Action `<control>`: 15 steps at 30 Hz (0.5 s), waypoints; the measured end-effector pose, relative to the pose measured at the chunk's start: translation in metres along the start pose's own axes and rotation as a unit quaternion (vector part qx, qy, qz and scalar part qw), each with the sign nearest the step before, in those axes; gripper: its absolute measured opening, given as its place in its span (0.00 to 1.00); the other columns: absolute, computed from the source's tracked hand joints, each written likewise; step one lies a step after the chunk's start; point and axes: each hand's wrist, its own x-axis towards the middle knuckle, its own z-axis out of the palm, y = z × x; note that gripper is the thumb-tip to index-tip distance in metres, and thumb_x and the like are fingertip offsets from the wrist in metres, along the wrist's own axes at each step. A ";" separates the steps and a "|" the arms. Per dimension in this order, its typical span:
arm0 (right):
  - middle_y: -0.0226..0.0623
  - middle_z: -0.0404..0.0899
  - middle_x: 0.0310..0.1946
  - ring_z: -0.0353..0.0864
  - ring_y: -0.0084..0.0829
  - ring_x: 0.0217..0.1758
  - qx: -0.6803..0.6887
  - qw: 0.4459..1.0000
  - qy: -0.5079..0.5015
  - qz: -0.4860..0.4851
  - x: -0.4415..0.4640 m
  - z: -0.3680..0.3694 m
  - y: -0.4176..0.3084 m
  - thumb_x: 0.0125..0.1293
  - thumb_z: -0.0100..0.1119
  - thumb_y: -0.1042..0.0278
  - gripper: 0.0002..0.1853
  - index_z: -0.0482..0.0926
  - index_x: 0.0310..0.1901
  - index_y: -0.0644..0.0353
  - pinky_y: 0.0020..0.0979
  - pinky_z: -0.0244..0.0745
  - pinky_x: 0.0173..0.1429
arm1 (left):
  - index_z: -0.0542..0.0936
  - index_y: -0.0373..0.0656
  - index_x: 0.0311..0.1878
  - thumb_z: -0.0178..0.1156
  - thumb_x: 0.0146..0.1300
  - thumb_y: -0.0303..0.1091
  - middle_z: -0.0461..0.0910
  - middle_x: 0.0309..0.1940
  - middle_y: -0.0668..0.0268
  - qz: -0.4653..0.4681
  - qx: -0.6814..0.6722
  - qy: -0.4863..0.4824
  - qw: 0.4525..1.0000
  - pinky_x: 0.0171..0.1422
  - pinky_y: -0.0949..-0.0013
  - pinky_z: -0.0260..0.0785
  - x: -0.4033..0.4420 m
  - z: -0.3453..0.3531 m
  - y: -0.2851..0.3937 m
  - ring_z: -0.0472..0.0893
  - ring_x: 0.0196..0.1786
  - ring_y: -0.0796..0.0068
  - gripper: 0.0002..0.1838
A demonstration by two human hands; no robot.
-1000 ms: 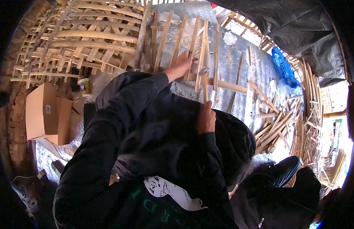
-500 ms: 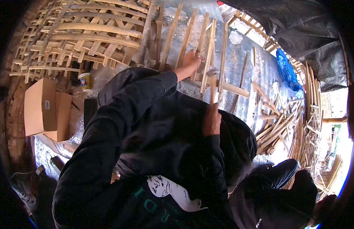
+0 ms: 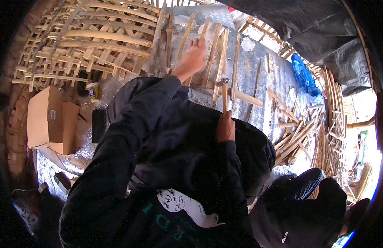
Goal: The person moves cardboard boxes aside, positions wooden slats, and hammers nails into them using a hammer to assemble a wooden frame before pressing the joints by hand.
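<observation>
My left hand (image 3: pixel 193 56) is over the upright bamboo strips, its fingers bent and somewhat blurred; whether it holds anything small is hidden. Wrapped round the wooden handle of a hammer (image 3: pixel 225 97) is my right hand (image 3: pixel 225 128). The hammer's metal head is near the lower ends of the strips. Several narrow bamboo strips (image 3: pixel 235 62) lie side by side, crossed near their lower ends by a bamboo crosspiece (image 3: pixel 248 98).
A woven bamboo lattice (image 3: pixel 104 37) fills the upper left. Below it are a small tub (image 3: pixel 93 91) and a cardboard box (image 3: pixel 45 120). Loose bamboo pieces (image 3: pixel 297 136) are piled at right, near a blue plastic bag (image 3: pixel 303 76). Another person (image 3: pixel 301 211) sits at lower right.
My left hand has risen and moved left, away from the crosspiece area to the strips' middle. My right hand still grips the hammer, shifted slightly. The view has also shifted a little.
</observation>
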 end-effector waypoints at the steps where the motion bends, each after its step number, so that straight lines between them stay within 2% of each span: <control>1: 0.65 0.80 0.34 0.80 0.68 0.40 0.005 1.000 0.004 -0.001 0.000 -0.001 -0.002 0.77 0.46 0.60 0.12 0.61 0.49 0.59 0.60 0.75 0.37 | 0.64 0.27 0.58 0.57 0.60 0.27 0.79 0.36 0.36 -0.054 -0.026 -0.034 0.998 0.45 0.41 0.73 -0.009 0.012 -0.012 0.80 0.43 0.32 0.24; 2: 0.67 0.80 0.35 0.79 0.69 0.41 0.007 1.000 -0.005 0.013 0.000 -0.002 -0.005 0.76 0.47 0.60 0.13 0.62 0.48 0.61 0.61 0.74 0.40 | 0.60 0.28 0.59 0.56 0.64 0.28 0.79 0.34 0.35 -0.107 -0.053 -0.068 0.991 0.42 0.40 0.73 -0.016 0.023 -0.023 0.80 0.39 0.31 0.25; 3: 0.68 0.79 0.35 0.78 0.70 0.43 0.008 1.000 -0.015 0.025 0.001 -0.004 -0.006 0.76 0.48 0.60 0.13 0.63 0.48 0.63 0.62 0.72 0.42 | 0.60 0.28 0.59 0.56 0.64 0.28 0.79 0.34 0.35 -0.103 -0.052 -0.065 0.991 0.42 0.40 0.73 -0.025 0.035 -0.030 0.80 0.39 0.31 0.25; 5: 0.68 0.79 0.35 0.78 0.70 0.42 0.012 1.000 -0.016 0.019 0.001 -0.005 -0.002 0.76 0.48 0.60 0.14 0.64 0.48 0.63 0.62 0.72 0.42 | 0.57 0.29 0.63 0.56 0.64 0.28 0.78 0.33 0.34 -0.159 -0.101 -0.146 0.971 0.41 0.38 0.72 -0.040 0.049 -0.034 0.80 0.38 0.32 0.28; 8: 0.67 0.79 0.33 0.78 0.71 0.41 0.014 1.000 -0.006 0.013 0.002 -0.002 0.004 0.75 0.48 0.58 0.14 0.65 0.47 0.63 0.61 0.72 0.40 | 0.58 0.29 0.64 0.54 0.64 0.26 0.78 0.33 0.33 -0.185 -0.113 -0.136 0.967 0.41 0.37 0.71 -0.028 0.027 -0.019 0.80 0.39 0.32 0.27; 11: 0.66 0.78 0.29 0.77 0.69 0.37 0.041 0.999 0.018 -0.020 -0.001 -0.012 -0.002 0.75 0.50 0.61 0.13 0.66 0.44 0.64 0.60 0.70 0.36 | 0.59 0.30 0.67 0.54 0.62 0.25 0.78 0.35 0.32 -0.186 -0.088 -0.119 0.971 0.43 0.37 0.71 -0.030 0.034 -0.019 0.80 0.39 0.32 0.29; 13: 0.64 0.78 0.26 0.78 0.66 0.31 0.051 0.988 0.067 -0.127 -0.002 -0.024 -0.005 0.76 0.48 0.63 0.11 0.64 0.45 0.64 0.59 0.68 0.29 | 0.58 0.32 0.69 0.54 0.62 0.24 0.79 0.34 0.33 -0.174 -0.093 -0.117 0.973 0.42 0.37 0.71 -0.032 0.040 -0.026 0.80 0.38 0.32 0.31; 15: 0.65 0.76 0.26 0.77 0.66 0.31 0.076 0.986 0.096 -0.117 -0.005 -0.036 -0.019 0.75 0.50 0.65 0.10 0.66 0.44 0.65 0.58 0.66 0.30 | 0.58 0.33 0.71 0.53 0.61 0.23 0.79 0.34 0.34 -0.169 -0.099 -0.116 0.974 0.42 0.38 0.72 -0.036 0.048 -0.034 0.80 0.37 0.32 0.33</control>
